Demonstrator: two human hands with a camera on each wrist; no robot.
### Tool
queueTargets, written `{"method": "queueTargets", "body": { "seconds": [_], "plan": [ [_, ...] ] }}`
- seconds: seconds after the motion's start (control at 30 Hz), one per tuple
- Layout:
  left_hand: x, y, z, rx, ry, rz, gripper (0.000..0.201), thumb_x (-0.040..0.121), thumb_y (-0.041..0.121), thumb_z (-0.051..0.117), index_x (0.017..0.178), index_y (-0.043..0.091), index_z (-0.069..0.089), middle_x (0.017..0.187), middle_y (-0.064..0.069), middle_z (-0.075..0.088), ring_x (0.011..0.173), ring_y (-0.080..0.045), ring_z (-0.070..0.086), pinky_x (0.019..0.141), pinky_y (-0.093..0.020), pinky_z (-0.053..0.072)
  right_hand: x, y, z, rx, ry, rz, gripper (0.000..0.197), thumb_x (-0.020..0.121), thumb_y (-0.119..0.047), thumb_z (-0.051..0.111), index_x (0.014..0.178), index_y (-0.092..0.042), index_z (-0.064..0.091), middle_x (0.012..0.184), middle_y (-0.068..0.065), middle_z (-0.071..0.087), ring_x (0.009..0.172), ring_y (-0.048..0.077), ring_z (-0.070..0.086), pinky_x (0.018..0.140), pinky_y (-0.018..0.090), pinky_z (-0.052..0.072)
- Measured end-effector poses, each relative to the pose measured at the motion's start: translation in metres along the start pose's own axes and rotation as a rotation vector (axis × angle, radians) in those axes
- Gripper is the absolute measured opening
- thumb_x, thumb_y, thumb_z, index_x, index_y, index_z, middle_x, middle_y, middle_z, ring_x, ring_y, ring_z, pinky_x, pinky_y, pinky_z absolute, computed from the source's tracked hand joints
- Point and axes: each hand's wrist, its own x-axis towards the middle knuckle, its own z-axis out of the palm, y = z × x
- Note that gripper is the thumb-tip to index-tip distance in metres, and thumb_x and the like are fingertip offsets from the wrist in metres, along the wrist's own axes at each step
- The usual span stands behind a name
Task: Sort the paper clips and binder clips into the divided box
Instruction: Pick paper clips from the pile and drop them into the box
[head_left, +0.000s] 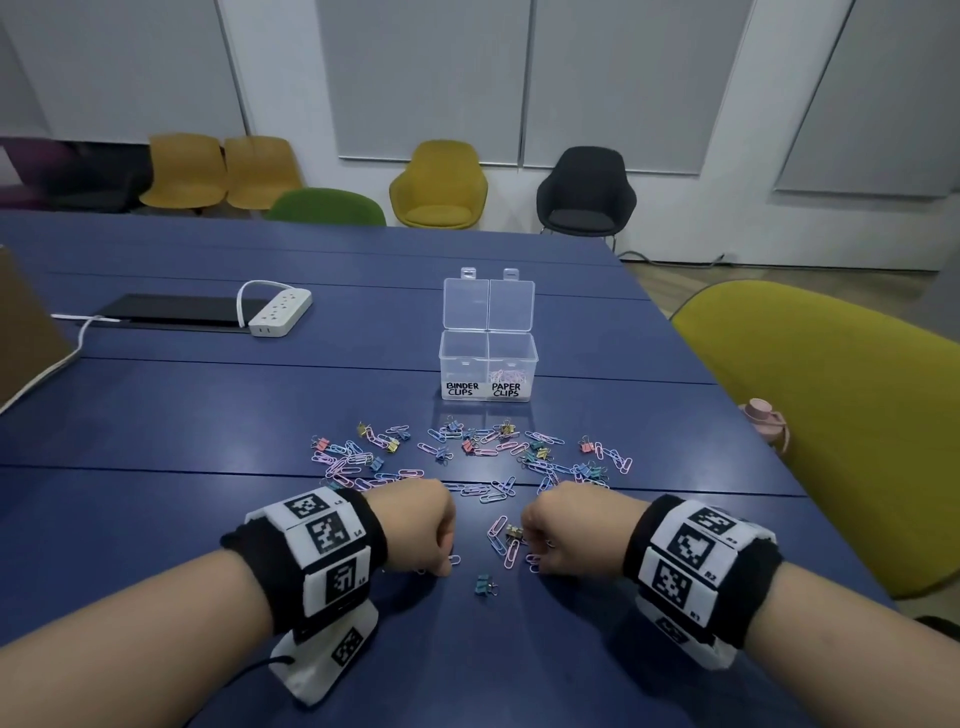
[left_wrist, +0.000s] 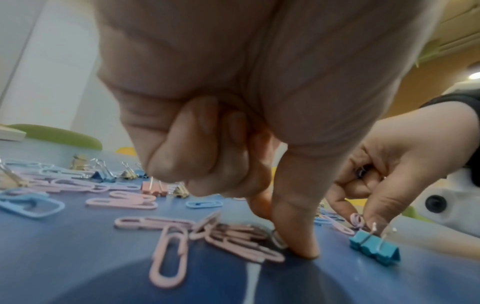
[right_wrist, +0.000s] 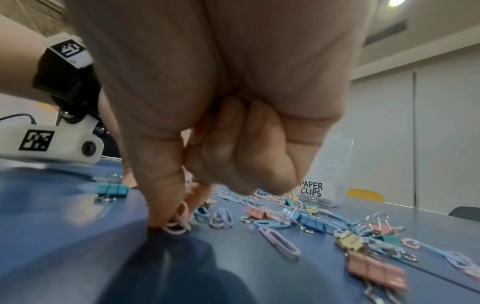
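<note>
Head view had both hands low over the dark blue table (head_left: 156, 415). Left hand (head_left: 415, 525), fingers curled, thumb and forefinger tips down at a pink paper clip (left_wrist: 244, 244) — pinched or only touched, I couldn't tell. Between the hands lay a small teal binder clip (head_left: 485, 584). Right hand (head_left: 563, 527) pinched a pink paper clip (right_wrist: 178, 224) against the table. Beyond, scattered pastel clips (head_left: 467, 457), then the clear divided plastic box (head_left: 488, 364), lids up, pink clips in its "PAPER CLIPS" half.

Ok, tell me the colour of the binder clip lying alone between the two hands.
Teal blue; the binder clip shows best in the left wrist view.
</note>
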Motion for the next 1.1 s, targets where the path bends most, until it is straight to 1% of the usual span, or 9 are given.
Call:
{"method": "queueTargets", "body": {
  "seconds": [0.27,0.4,0.47,0.57,0.67,0.73,0.8,0.93,1.1],
  "plan": [
    [-0.005,0.005,0.001,0.057,0.016,-0.003,0.006,0.084,0.025,0.066,0.084,0.018,0.066,0.079,0.003,0.059,0.076,-0.015,0.053,0.069,-0.024,0.04,0.004,0.001,-0.003,0.02,-0.091,0.031,0.019,0.086,-0.021,0.059,0.099,-0.008,0.066,0.102,0.011,0.068,0.08,0.022,0.051,0.069,0.026,0.039],
    [-0.007,0.002,-0.003,-0.006,-0.002,-0.01,0.012,0.088,0.029,0.059,0.082,0.019,0.062,0.077,0.002,0.059,0.071,-0.016,0.052,0.065,-0.022,0.04,0.004,0.004,-0.003,0.068,-0.078,0.028,0.011,0.086,-0.021,0.06,0.094,-0.014,0.064,0.087,0.002,0.058,0.08,0.019,0.05,0.069,0.024,0.037],
    [-0.007,-0.001,-0.006,-0.25,-0.006,-0.047,0.019,0.091,0.027,0.053,0.073,0.02,0.05,0.068,0.002,0.053,0.058,-0.015,0.046,0.055,-0.023,0.038,0.004,0.006,-0.002,0.095,-0.054,0.032,0.013,0.087,-0.02,0.059,0.096,-0.013,0.064,0.086,-0.002,0.055,0.081,0.017,0.048,0.069,0.022,0.035],
    [-0.007,-0.006,-0.012,-1.101,-0.083,-0.143,0.024,0.09,0.013,0.042,0.067,0.017,0.038,0.058,0.001,0.037,0.045,-0.012,0.027,0.042,-0.019,0.022,0.002,0.016,-0.005,0.208,-0.016,0.06,0.007,0.088,-0.023,0.057,0.081,-0.022,0.057,0.081,-0.005,0.055,0.078,0.016,0.05,0.069,0.023,0.038],
    [-0.007,-0.012,-0.019,-1.654,-0.175,-0.126,0.018,0.079,0.013,0.038,0.062,0.015,0.035,0.056,-0.001,0.034,0.042,-0.012,0.027,0.037,-0.019,0.022,0.0,0.029,-0.009,0.585,0.039,0.126,0.021,0.091,-0.022,0.055,0.071,-0.024,0.047,0.063,-0.011,0.056,0.055,0.01,0.047,0.056,0.024,0.043],
    [-0.005,-0.016,-0.023,-1.876,-0.134,-0.114,0.015,0.073,0.013,0.039,0.058,0.013,0.036,0.058,-0.004,0.038,0.041,-0.013,0.034,0.036,-0.016,0.031,-0.001,0.034,-0.012,1.066,0.054,0.213,0.024,0.093,-0.016,0.046,0.07,-0.02,0.041,0.053,-0.006,0.041,0.042,0.009,0.03,0.04,0.018,0.028],
    [0.0,-0.02,-0.025,-1.988,-0.067,-0.141,0.013,0.071,0.01,0.041,0.058,0.01,0.038,0.059,-0.007,0.045,0.041,-0.015,0.042,0.037,-0.018,0.044,-0.001,0.04,-0.015,1.521,0.023,0.255,0.027,0.091,-0.013,0.036,0.065,-0.02,0.034,0.056,-0.003,0.027,0.043,0.009,0.017,0.04,0.016,0.014],
    [0.009,-0.021,-0.028,-1.965,-0.043,-0.219,0.007,0.067,0.0,0.047,0.061,0.004,0.046,0.054,-0.009,0.051,0.037,-0.016,0.051,0.037,-0.021,0.051,0.002,0.053,-0.017,2.006,-0.039,0.137,0.022,0.084,-0.015,0.033,0.063,-0.015,0.038,0.058,0.001,0.031,0.042,0.01,0.022,0.041,0.015,0.013],
    [0.029,-0.021,-0.028,-1.677,-0.076,-0.256,0.022,0.079,-0.002,0.043,0.061,0.01,0.042,0.056,-0.007,0.05,0.035,-0.01,0.04,0.031,-0.015,0.038,0.011,0.06,-0.011,2.129,-0.067,0.115,0.022,0.083,-0.02,0.04,0.065,-0.011,0.048,0.06,0.003,0.04,0.04,0.009,0.03,0.037,0.013,0.017]
  ]
}}
